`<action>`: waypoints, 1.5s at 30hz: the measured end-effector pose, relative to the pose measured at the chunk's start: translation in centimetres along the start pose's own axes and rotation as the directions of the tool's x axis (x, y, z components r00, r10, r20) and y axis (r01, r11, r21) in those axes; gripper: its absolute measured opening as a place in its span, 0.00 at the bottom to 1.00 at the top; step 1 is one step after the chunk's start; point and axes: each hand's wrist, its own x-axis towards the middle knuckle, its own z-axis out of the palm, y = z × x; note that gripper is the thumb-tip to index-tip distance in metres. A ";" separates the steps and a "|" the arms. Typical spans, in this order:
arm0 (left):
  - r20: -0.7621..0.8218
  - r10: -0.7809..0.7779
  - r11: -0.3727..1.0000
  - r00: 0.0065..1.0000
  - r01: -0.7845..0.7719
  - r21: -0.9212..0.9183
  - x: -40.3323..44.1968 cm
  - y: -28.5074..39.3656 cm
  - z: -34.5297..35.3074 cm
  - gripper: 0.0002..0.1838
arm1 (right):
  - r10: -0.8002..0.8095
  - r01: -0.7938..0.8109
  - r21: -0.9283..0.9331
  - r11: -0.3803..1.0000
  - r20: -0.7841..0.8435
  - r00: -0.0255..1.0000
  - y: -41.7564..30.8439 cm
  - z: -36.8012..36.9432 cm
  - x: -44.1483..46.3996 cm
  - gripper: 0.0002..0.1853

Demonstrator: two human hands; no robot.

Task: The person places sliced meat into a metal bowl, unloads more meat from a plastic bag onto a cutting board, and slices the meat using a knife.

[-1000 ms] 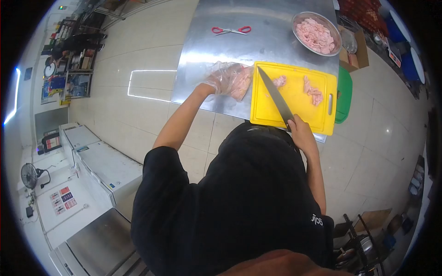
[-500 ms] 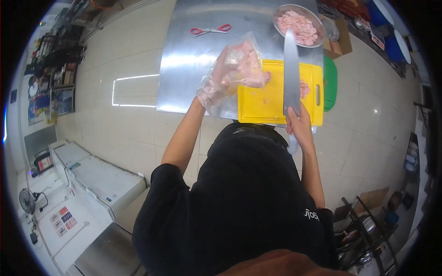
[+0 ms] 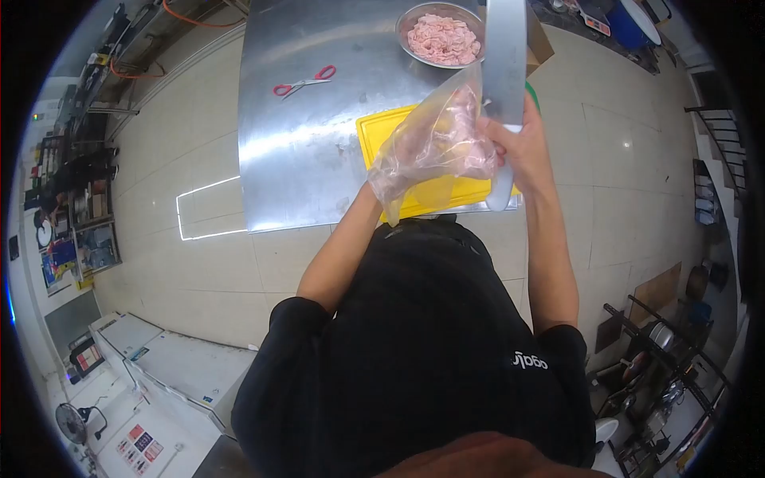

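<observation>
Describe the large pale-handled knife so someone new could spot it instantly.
On the grey metal table, find the yellow plastic cutting board along the near edge. Over its right side, the person's right hand grips the large knife. Unlike the small red-handled scissors, it has one long, broad blade and a pale handle.

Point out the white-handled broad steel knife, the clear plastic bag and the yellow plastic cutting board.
White-handled broad steel knife (image 3: pixel 505 68), head view: on the blade.
Clear plastic bag (image 3: pixel 434 147), head view: near its middle.
Yellow plastic cutting board (image 3: pixel 379 131), head view: bare upper-left corner.
</observation>
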 end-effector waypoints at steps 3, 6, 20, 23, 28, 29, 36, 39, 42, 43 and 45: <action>0.024 -0.113 0.862 0.993 0.110 -0.495 0.5 -2.5 0.3 0.46 | -0.060 0.061 -0.021 0.998 0.033 0.998 -1.6 -0.5 0.9 0.28; 0.074 -0.038 0.719 0.997 0.078 -0.691 -0.1 -5.7 -0.4 0.45 | -0.125 0.132 -0.081 0.988 0.092 0.988 -3.3 0.0 1.6 0.38; 0.092 -0.040 0.311 0.995 0.100 -0.945 -3.9 -11.3 -2.6 0.34 | -0.221 0.254 -0.282 0.925 0.146 0.964 -5.7 -0.2 4.0 0.34; 0.066 -0.095 0.365 0.993 0.096 -0.926 -3.8 -11.1 -2.7 0.31 | -0.258 0.298 -0.253 0.921 0.179 0.949 -6.9 -0.5 4.0 0.32; -0.078 -0.288 0.710 0.954 0.158 -0.686 -3.5 -12.6 -3.3 0.29 | -0.281 0.373 -0.372 0.850 0.280 0.918 -8.3 -2.5 4.0 0.30; -0.104 -0.294 0.778 0.950 0.175 -0.604 -3.3 -13.0 -3.5 0.29 | -0.286 0.386 -0.402 0.830 0.287 0.914 -8.4 -3.0 4.0 0.30; -0.417 -0.268 0.961 0.868 0.214 -0.173 -3.1 -7.5 -2.6 0.32 | -0.282 0.361 -0.398 0.843 0.245 0.928 -9.5 -3.9 3.7 0.29; -0.383 -0.081 0.968 0.920 0.165 0.191 -3.3 -5.3 -4.4 0.32 | -0.334 0.387 -0.369 0.845 0.201 0.921 -9.7 -3.9 3.7 0.30; -0.367 0.285 0.686 0.885 0.079 0.724 -1.9 -7.3 -5.9 0.27 | -0.425 0.453 -0.423 0.785 0.167 0.890 -10.2 -4.9 4.3 0.30; -0.336 0.366 0.631 0.868 0.034 0.775 -0.7 -8.9 -6.3 0.24 | -0.446 0.463 -0.449 0.764 0.151 0.882 -10.4 -5.2 4.6 0.30; -0.252 0.422 0.516 0.871 -0.003 0.856 1.8 -11.3 -6.8 0.20 | -0.494 0.490 -0.445 0.750 0.116 0.862 -10.8 -5.2 5.4 0.30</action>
